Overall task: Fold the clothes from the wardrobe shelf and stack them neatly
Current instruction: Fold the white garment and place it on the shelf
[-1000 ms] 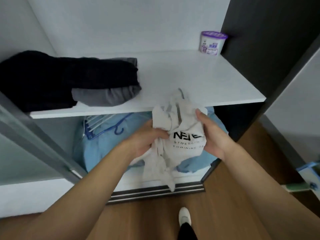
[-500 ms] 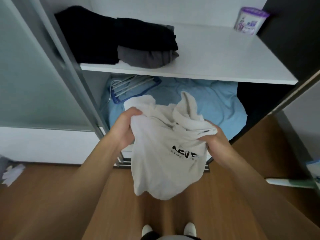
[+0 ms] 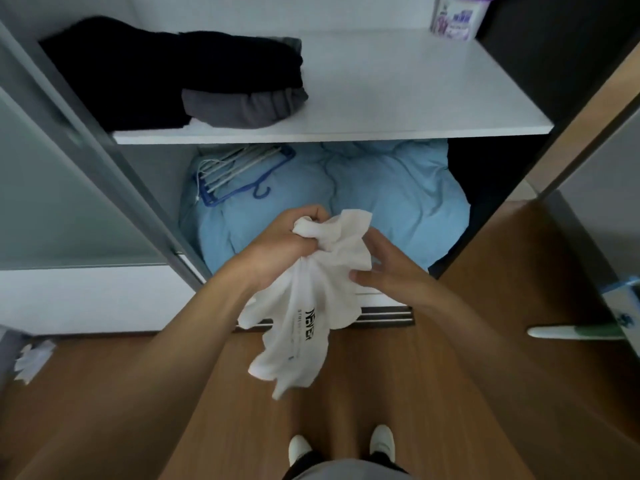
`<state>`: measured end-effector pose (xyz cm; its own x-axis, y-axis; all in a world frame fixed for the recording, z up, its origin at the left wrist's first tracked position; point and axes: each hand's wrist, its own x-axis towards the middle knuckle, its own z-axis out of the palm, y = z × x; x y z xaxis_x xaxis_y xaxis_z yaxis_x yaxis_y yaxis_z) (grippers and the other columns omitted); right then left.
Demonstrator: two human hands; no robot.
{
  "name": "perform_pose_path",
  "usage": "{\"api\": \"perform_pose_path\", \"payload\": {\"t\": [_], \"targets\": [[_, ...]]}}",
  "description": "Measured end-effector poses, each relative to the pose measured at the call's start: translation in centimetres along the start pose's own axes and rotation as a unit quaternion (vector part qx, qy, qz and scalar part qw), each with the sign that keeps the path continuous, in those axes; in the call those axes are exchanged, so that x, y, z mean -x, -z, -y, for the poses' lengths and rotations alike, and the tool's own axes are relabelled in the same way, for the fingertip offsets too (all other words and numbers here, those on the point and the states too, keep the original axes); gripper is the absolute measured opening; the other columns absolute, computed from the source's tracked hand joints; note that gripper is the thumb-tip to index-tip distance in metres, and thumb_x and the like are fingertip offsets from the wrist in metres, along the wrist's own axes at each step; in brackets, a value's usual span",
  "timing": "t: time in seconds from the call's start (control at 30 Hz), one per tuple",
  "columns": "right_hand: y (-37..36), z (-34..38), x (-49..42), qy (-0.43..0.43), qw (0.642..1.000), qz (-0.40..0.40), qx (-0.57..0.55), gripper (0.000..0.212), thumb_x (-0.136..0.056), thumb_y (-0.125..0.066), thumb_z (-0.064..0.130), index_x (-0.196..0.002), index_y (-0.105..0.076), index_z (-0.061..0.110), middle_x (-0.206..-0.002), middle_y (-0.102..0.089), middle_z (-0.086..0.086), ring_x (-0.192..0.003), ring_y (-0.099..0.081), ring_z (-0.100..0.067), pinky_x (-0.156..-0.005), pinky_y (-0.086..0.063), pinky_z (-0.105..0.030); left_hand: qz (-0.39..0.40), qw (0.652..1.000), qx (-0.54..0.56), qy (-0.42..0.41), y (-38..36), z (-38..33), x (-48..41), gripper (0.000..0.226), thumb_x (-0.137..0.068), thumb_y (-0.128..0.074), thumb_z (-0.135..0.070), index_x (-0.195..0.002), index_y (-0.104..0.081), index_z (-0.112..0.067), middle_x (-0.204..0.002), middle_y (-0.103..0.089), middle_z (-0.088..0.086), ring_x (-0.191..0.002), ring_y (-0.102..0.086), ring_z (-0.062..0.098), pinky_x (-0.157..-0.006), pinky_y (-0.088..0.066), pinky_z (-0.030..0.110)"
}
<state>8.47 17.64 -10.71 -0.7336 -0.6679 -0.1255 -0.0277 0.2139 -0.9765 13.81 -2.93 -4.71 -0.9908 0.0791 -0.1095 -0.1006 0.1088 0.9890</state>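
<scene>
A white T-shirt [image 3: 311, 306] with black lettering hangs crumpled in front of me, over the wooden floor. My left hand [image 3: 277, 247] grips its bunched top in a fist. Just to the right, my right hand [image 3: 384, 268] holds a fold of the same shirt between thumb and fingers. On the white wardrobe shelf [image 3: 415, 98] above lie folded black clothes [image 3: 166, 71] on the left, with a grey garment [image 3: 242, 105] tucked under their front edge.
A purple-lidded tub [image 3: 457, 15] stands at the shelf's back right. Below the shelf a light blue duvet [image 3: 388, 195] carries blue and white hangers [image 3: 239, 171]. A sliding door [image 3: 69, 188] stands at the left. My white shoes [image 3: 381, 441] are on the floor.
The shirt has swung lower and bunched up. My left hand moved right to gather its top, and my right hand shifted its hold to a fold nearby. The camera tilted down.
</scene>
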Motion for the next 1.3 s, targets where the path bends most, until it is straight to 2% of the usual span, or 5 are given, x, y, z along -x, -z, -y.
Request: {"api": "perform_pose_path", "payload": {"t": [0.27,0.7,0.9,1.03,1.3], "targets": [[-1.6,-3.0,0.2,-0.105,0.989,0.004,0.100,0.020,-0.097,-0.058,0.043,-0.110,-0.065,0.029,-0.109,-0.070,0.008,-0.103,-0.066,-0.013,-0.084,-0.053,-0.027,-0.182,0.959,0.208,0.068,1.3,0.7,-0.3,0.047,-0.061,-0.050,0.009,-0.099,-0.072,-0.006,-0.091,-0.071,0.013,-0.086,-0.069,0.029,-0.075,-0.055,0.035],[2.9,0.1,0.8,-0.112,0.985,-0.128,0.023,0.048,-0.095,-0.060,0.043,-0.094,-0.067,-0.005,-0.076,-0.065,-0.006,-0.069,-0.060,-0.016,-0.065,-0.046,-0.028,-0.288,0.932,-0.181,0.126,3.2,5.1,-1.1,0.019,-0.094,-0.057,-0.018,-0.111,-0.055,-0.027,-0.103,-0.064,-0.007,-0.100,-0.063,0.019,-0.070,-0.046,0.023],[2.8,4.7,-0.4,-0.059,0.988,-0.042,0.136,0.037,-0.090,-0.063,0.045,-0.062,-0.060,0.022,-0.053,-0.057,0.010,-0.048,-0.054,-0.003,-0.043,-0.039,-0.016,0.038,0.969,-0.242,0.036,-0.9,2.8,-1.5,0.098,-0.066,-0.085,-0.049,-0.147,-0.030,-0.039,-0.147,-0.040,-0.022,-0.135,-0.037,-0.006,-0.110,-0.033,0.019],[2.8,5.2,-0.2,-0.033,0.990,-0.099,0.092,0.029,-0.089,-0.065,0.045,-0.069,-0.072,0.024,-0.063,-0.068,0.010,-0.060,-0.064,-0.001,-0.055,-0.052,-0.017,0.077,0.960,-0.267,0.022,-4.4,2.0,-2.4,0.025,-0.090,-0.069,-0.031,-0.101,-0.073,-0.008,-0.096,-0.075,0.002,-0.082,-0.068,0.012,-0.081,-0.053,0.034],[1.1,-3.7,4.3,-0.091,0.991,-0.010,0.101,0.044,-0.088,-0.070,0.043,-0.127,-0.058,0.029,-0.123,-0.067,0.006,-0.114,-0.062,-0.013,-0.101,-0.049,-0.036,-0.028,0.991,-0.129,0.007,-4.1,0.7,-0.2,0.020,-0.097,-0.057,-0.008,-0.090,-0.071,-0.021,-0.087,-0.074,-0.007,-0.078,-0.065,0.003,-0.074,-0.049,0.024]]}}
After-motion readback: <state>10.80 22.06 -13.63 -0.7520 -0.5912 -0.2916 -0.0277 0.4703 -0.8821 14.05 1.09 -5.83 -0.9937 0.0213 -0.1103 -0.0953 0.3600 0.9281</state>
